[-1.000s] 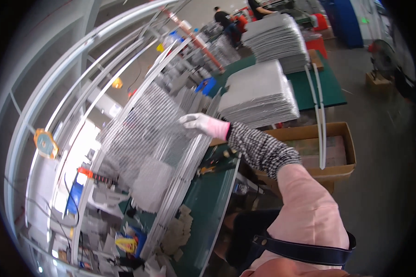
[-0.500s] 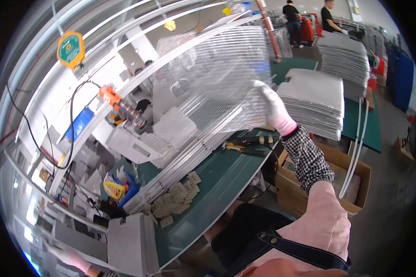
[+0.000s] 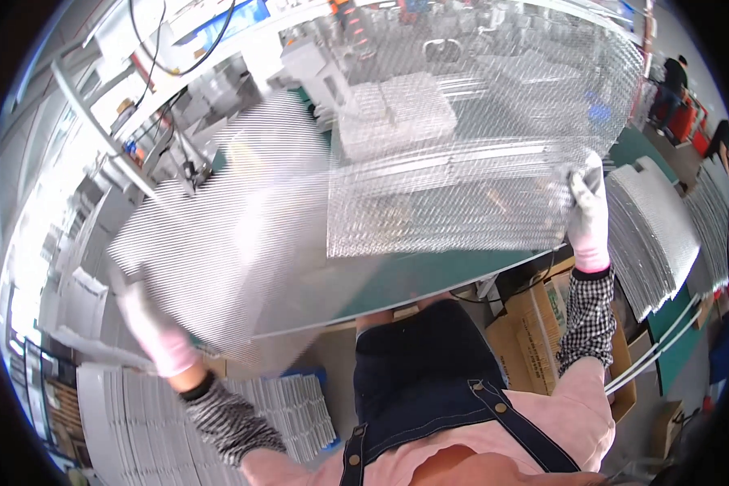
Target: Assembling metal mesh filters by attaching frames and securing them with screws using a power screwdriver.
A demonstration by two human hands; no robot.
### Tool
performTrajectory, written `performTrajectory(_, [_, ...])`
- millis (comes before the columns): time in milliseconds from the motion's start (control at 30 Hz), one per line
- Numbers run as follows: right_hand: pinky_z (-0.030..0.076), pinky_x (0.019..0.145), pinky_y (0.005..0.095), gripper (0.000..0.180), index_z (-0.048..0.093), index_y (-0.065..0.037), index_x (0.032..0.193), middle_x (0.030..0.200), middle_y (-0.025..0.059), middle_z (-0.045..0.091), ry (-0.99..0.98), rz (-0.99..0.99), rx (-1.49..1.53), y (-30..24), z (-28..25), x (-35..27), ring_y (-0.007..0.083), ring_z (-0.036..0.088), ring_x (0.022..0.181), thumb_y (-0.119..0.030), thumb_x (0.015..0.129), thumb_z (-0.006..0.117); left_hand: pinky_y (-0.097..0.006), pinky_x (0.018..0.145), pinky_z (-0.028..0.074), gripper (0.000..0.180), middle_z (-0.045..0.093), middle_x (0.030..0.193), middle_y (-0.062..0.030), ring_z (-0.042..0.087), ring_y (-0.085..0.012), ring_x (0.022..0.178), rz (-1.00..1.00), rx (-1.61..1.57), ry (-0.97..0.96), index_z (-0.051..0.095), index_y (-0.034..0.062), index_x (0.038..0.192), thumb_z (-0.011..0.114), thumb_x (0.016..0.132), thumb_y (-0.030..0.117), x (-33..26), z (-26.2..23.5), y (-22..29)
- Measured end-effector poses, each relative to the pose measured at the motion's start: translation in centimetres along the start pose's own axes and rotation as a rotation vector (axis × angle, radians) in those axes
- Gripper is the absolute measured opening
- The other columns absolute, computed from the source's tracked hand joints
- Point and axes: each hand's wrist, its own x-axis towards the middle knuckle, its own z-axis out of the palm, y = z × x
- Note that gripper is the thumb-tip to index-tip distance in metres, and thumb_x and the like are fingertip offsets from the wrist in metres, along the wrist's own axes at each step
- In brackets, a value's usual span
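Note:
Gloved in white and pink, my right hand grips the lower right edge of a large see-through metal mesh sheet, held up over the table. At the left, my left hand is blurred; its fingers appear closed on the left edge of a second, shinier mesh sheet. That sheet is tilted and blurred, and its right side meets or overlaps the first sheet's left edge. Through the mesh, a pale stack of sheets and a white machine part show on the table.
The green table has a pale front edge. Sheet stacks stand at the right, above an open cardboard box. More stacked panels are at lower left. A person stands far right. Cables hang at upper left.
My view has swung left and down. My left hand, formerly empty at the lower left, has a second mesh sheet. My right hand still holds the first sheet, now spread across the table.

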Motion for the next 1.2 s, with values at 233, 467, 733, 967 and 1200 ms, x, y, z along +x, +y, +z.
performTrajectory(233, [0.058,0.082,0.0349,0.032,0.052,0.001,0.128,0.103,0.0120,0.068,-0.201,0.608,-0.097,7.3,2.3,-8.9,0.0191,0.068,0.091,-0.010,0.098,0.053,-0.029,0.103,0.043,0.068,0.049,0.140,-0.0109,0.052,-0.0175,0.122,-0.583,-0.299,-0.452,0.030,0.0004,0.154,0.056,0.091,0.009,-13.8,8.1,-21.5])
performTrajectory(467, [0.056,0.060,0.0298,0.022,0.054,-0.004,0.120,0.092,0.0154,0.068,-0.247,1.050,-0.223,12.4,-1.2,-16.7,0.0224,0.070,0.071,-0.010,0.099,0.051,-0.035,0.109,0.040,0.066,0.048,0.146,-0.0129,0.049,-0.0228,0.131,-0.812,-0.676,-0.587,0.033,0.0002,0.152,0.060,0.093,0.012,-15.3,11.4,-24.2])
performTrajectory(733, [0.054,0.055,0.0290,0.025,0.054,-0.004,0.124,0.095,0.0160,0.069,-0.220,1.087,-0.248,12.9,-2.5,-19.5,0.0228,0.070,0.070,-0.006,0.099,0.048,-0.036,0.108,0.043,0.061,0.050,0.145,-0.0138,0.052,-0.0244,0.129,-0.775,-0.792,-0.722,0.039,0.0003,0.148,0.053,0.101,0.036,-15.8,13.8,-27.4])
performTrajectory(967, [0.054,0.059,0.0289,0.023,0.057,-0.003,0.120,0.095,0.0116,0.068,-0.256,1.091,-0.261,13.4,-1.8,-19.4,0.0199,0.070,0.076,-0.003,0.097,0.049,-0.040,0.112,0.039,0.055,0.045,0.147,-0.0146,0.047,-0.0271,0.132,-0.890,-1.026,-0.566,0.046,0.0038,0.141,0.052,0.101,0.041,-16.9,13.6,-29.0])
performTrajectory(1200, [0.055,0.072,0.0275,0.023,0.058,-0.001,0.117,0.100,0.0040,0.062,-0.160,1.193,-0.272,12.4,-0.8,-19.4,0.0121,0.063,0.087,0.004,0.096,0.049,-0.051,0.115,0.034,0.073,0.043,0.150,-0.0197,0.043,-0.0358,0.136,-0.976,-1.117,-0.505,0.046,0.0019,0.141,0.048,0.097,0.061,-17.2,13.2,-26.6])
